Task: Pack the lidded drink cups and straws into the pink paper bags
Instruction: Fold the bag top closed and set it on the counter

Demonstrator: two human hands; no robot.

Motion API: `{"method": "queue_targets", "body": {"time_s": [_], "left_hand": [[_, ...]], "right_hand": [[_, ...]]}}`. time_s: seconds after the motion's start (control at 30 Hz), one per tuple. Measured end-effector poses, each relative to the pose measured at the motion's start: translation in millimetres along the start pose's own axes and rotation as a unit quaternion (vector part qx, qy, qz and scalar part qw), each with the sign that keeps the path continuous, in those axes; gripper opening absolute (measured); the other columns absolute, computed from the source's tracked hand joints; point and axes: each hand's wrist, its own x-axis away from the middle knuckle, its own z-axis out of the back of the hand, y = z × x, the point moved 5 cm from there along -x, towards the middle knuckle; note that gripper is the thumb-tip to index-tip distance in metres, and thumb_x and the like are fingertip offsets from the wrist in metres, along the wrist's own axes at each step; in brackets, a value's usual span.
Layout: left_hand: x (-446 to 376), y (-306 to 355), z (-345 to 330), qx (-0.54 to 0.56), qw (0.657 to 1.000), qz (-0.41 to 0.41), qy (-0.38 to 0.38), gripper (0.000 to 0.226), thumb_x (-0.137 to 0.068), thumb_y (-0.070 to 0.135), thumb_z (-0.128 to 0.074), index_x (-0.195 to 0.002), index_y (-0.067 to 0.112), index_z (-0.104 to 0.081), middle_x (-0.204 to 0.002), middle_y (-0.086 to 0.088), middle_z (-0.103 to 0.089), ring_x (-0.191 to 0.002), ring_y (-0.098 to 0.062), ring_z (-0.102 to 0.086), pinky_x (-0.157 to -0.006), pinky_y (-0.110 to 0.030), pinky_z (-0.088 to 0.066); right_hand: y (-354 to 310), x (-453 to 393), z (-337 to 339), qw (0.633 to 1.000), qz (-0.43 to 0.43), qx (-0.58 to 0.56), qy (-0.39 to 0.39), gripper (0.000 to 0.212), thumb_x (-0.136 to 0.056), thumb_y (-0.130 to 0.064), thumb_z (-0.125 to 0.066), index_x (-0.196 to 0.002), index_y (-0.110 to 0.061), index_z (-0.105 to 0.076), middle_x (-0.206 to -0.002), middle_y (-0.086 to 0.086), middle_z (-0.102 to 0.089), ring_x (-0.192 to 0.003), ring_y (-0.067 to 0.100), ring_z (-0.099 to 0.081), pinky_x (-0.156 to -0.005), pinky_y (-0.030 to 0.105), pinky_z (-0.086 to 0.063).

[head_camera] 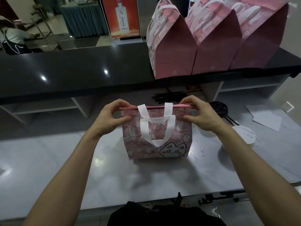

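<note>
forearms nearest, left hand [112, 118] and right hand [199, 115] up at bag [157, 136] on grey surface [48, 160], fingers [187, 100] clamped on top fold. best pressed evenly along crease, bag kept upright. cups [243, 135], straws [169, 97] nearby.

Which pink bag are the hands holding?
The pink bag with the cat picture on the pale table nearest the person. Both hands, left hand and right hand, pinch its top edge. The other three bags stand untouched on the black counter.
</note>
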Motion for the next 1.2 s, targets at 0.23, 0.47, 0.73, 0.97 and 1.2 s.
{"method": "queue_targets", "body": {"time_s": [0.23,0.47,0.73,0.97,1.2], "left_hand": [[5,-4,-4,0.007,0.999,0.014,0.033,0.033,-0.083,0.044,-0.082,-0.103,0.030,-0.060,-0.121,0.017,-0.079,-0.125,-0.012,-0.068,-0.100,-0.048,-0.064],[2,-5,-1,-0.037,0.999,-0.003,0.019,0.029,-0.089,0.026,-0.089,-0.100,0.025,-0.063,-0.119,0.017,-0.080,-0.125,-0.013,-0.069,-0.112,-0.052,-0.057],[3,4,3,-0.109,0.994,-0.015,0.008,0.037,-0.080,0.049,-0.091,-0.102,0.035,-0.065,-0.116,0.024,-0.078,-0.117,0.000,-0.068,-0.101,-0.032,-0.056],[-8,4,-3,-0.175,0.984,0.007,-0.015,0.030,-0.087,0.031,-0.091,-0.092,0.053,-0.071,-0.110,0.016,-0.068,-0.109,-0.015,-0.064,-0.091,-0.040,-0.063],[-8,-2,-5,-0.173,0.983,-0.023,0.060,0.018,-0.086,0.028,-0.092,-0.088,0.042,-0.080,-0.097,0.011,-0.067,-0.096,-0.012,-0.065,-0.080,-0.037,-0.062]], "right_hand": [[-1,6,-6,0.999,0.017,0.016,0.030,0.057,-0.086,-0.039,-0.087,-0.115,-0.060,-0.043,-0.121,-0.017,-0.068,-0.122,0.002,-0.063,-0.097,0.026,-0.048],[-4,8,-9,0.996,0.048,0.066,0.036,0.040,-0.091,-0.037,-0.084,-0.111,-0.046,-0.051,-0.125,-0.009,-0.068,-0.121,0.016,-0.062,-0.090,0.034,-0.056],[-7,13,-8,0.990,0.071,0.112,0.055,0.036,-0.090,-0.056,-0.080,-0.108,-0.035,-0.057,-0.110,-0.013,-0.068,-0.101,0.011,-0.066,-0.085,0.033,-0.057],[-13,5,-10,0.976,0.104,0.191,0.032,0.018,-0.095,-0.038,-0.079,-0.109,-0.033,-0.068,-0.106,-0.022,-0.060,-0.095,0.003,-0.057,-0.082,0.025,-0.052],[-17,5,-12,0.948,0.169,0.268,0.037,0.007,-0.097,-0.022,-0.076,-0.098,-0.015,-0.073,-0.096,-0.007,-0.066,-0.097,0.019,-0.058,-0.096,0.039,-0.048]]}}
